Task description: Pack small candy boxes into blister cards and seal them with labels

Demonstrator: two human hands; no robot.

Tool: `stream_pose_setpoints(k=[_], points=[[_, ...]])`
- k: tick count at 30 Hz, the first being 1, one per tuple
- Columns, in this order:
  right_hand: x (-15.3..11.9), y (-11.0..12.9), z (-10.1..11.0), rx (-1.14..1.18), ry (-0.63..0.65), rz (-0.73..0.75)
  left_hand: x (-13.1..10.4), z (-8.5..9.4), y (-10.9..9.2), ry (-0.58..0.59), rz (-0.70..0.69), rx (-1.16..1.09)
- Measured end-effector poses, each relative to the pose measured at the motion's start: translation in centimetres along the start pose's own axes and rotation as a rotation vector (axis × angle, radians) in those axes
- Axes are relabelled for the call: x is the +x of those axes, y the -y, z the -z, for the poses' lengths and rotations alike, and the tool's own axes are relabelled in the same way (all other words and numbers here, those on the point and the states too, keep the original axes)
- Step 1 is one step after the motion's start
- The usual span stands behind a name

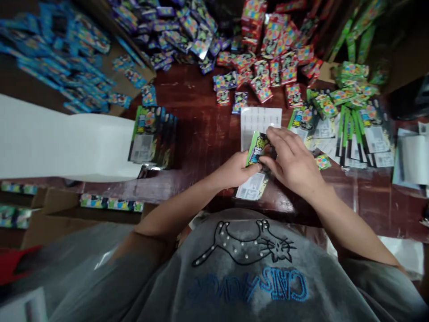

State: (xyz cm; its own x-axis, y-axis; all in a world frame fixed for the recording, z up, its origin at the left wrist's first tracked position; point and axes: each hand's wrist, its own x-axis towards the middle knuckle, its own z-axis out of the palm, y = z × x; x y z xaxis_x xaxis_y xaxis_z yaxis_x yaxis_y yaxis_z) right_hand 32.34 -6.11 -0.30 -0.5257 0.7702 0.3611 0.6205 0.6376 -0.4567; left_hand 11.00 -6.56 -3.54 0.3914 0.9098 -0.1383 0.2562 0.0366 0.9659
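Note:
A black bag with a green top edge and colourful printing (256, 147) is in front of my body, tilted above the table. My left hand (239, 170) grips its left edge, with the thumb on top. My right hand (295, 163) closes over the bag's other side, fingers at the far edge and thumb across the front; its contents are hidden. Just beneath the hands shows a white printed label (253, 187), apparently on the bag's lower part. A sheet of white stickers (261, 117) lies behind the bag. One small green packet (322, 162) is beside my right wrist.
Blue packets (63, 67), purple packets (167, 31) and red packets (278, 40) are heaped at the back. Green packets (351, 85) lie over flat black bags (377, 129) on the right. Upright black bags (150, 134) stand at left beside a white sheet (67, 143). Cardboard boxes (63, 221) sit below.

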Motion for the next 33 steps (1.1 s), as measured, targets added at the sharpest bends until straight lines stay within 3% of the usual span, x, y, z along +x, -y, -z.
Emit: stream_pose_setpoints(k=[3,8,10,14,20,26,29,33], points=[[2.0,0.2,-1.8,-0.019,0.019,0.061,-2.6,1.2,0.6,0.012,0.040,0.054],[3.1,2.0,-4.3,0.113,0.037,0.044,-5.2,3.1,1.1,-0.144,0.082,0.072],[3.7,2.4,-4.8,0.137,0.015,0.047,-6.0,4.1,1.1,-0.154,0.082,0.102],[5.3,3.0,-5.3,0.099,0.023,0.107,-7.4,5.7,1.3,-0.102,0.105,0.134],[6.6,4.1,-5.8,0.236,0.289,0.096,-8.3,7.2,1.7,-0.129,0.102,0.194],[8.2,4.2,-5.5,0.154,0.223,0.103,-8.9,8.2,1.1,-0.087,0.102,0.211],[8.9,4.2,-5.1,0.077,0.341,0.102,-9.0,8.2,1.3,-0.101,0.118,0.142],[9.5,3.4,-3.5,0.235,0.648,0.292,-9.2,7.8,2.2,-0.007,0.126,-0.156]])
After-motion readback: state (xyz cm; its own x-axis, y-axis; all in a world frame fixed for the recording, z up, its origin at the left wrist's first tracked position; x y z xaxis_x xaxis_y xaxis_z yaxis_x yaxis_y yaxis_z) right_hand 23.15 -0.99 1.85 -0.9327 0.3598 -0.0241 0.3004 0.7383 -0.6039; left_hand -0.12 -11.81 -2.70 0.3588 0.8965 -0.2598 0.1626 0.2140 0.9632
